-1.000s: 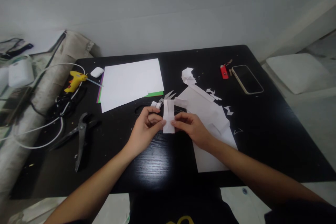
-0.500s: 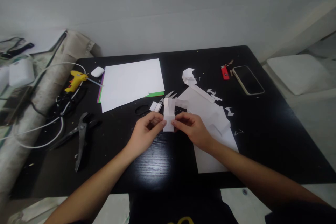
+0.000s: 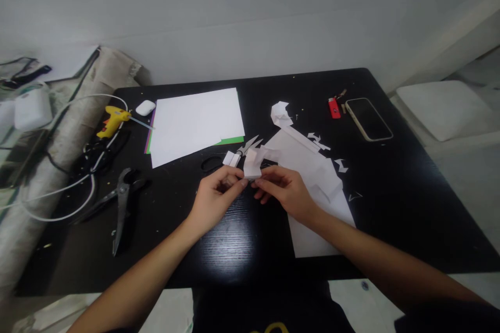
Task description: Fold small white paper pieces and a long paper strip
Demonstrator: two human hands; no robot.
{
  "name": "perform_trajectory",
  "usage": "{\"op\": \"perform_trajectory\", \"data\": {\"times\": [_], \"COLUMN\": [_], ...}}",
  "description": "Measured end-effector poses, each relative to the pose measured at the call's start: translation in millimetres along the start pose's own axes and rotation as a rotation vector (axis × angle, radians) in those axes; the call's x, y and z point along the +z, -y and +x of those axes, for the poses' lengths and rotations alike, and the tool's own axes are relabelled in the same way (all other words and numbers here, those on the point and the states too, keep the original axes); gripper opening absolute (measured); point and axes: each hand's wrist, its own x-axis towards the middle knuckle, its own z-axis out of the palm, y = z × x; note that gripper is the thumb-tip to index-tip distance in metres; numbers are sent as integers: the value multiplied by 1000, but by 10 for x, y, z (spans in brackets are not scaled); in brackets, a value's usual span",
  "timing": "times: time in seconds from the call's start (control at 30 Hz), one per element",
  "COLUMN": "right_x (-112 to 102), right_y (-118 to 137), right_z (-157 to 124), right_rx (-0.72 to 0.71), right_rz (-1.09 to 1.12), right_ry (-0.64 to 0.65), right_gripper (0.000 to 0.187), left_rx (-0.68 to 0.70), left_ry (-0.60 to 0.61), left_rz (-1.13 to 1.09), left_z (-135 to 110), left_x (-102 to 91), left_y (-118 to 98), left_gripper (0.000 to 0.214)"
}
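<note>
A small folded strip of white paper (image 3: 252,164) is pinched between my two hands over the middle of the black table. My left hand (image 3: 219,195) is closed on its lower left corner, thumb on the near side. On the lower right corner, my right hand (image 3: 287,191) is closed too, some fingers curled below. The strip bends back and upward from its near edge. Just behind it lie scissors (image 3: 250,144) with blades apart, partly covered by the paper. A small folded white paper piece (image 3: 232,158) rests beside them. Under my right forearm spreads a large cut white sheet (image 3: 312,239).
A stack of paper sheets (image 3: 195,119) lies at the back left. Left of it are a yellow glue gun (image 3: 112,120), a white earbud case (image 3: 145,107) and pliers (image 3: 123,203). Crumpled paper (image 3: 281,114), a red lighter (image 3: 334,107) and a phone (image 3: 369,119) lie on the right.
The held paper's lower flap, which hung toward me, is now folded under or tipped away, so the strip looks shorter. My right fingers have shifted slightly left beneath it.
</note>
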Motion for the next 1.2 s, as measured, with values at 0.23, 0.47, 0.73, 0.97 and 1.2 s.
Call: {"op": "perform_trajectory", "data": {"times": [0.23,0.47,0.73,0.97,1.2], "right_x": [-16,-6,2,6,-14], "right_y": [-20,4,-13,-6,-31], "right_z": [4,-15,-7,-6,-1], "right_rx": [-58,-41,6,38,46], "right_rz": [11,-14,47,37,31], "right_ry": [3,-22,-28,-37,5], "right_gripper": [25,22,35,46,55], "left_rx": [49,2,-16,-32,-43], "left_ry": [39,9,-21,-24,15], "left_rz": [-111,-145,-151,-95,-159], "left_z": [-10,-2,-1,-7,15], "left_x": [22,28,50,52,56], "left_y": [-10,6,23,28,-13], "left_gripper": [11,18,23,26,21]}}
